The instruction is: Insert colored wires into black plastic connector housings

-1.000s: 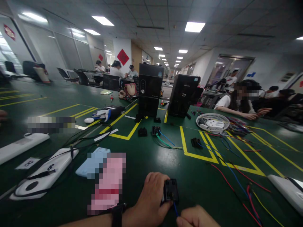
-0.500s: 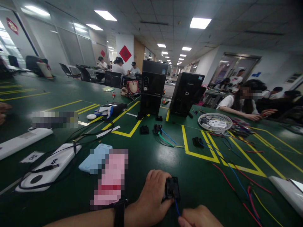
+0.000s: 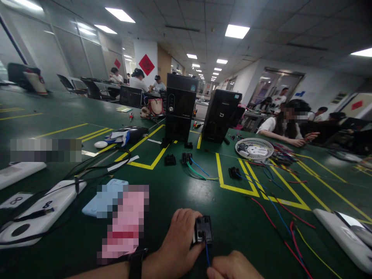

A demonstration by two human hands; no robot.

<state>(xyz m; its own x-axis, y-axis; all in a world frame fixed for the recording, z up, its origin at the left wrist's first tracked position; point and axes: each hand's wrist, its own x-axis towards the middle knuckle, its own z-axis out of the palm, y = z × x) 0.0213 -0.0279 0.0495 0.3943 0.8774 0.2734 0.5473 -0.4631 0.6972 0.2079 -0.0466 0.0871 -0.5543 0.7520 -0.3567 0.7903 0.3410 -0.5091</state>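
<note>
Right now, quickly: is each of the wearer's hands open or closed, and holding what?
Left hand: closed, gripping a small black block by its side.
Right hand: closed, pinching a blue wire that runs to that block.

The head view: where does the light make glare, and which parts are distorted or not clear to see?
Head view: pale glare on the green table beyond the left hand, a ceiling light washed out white; head view, too: wide-angle stretch toward the sides, pixel blocks over the pink item, and little fine detail in the black block.
</note>
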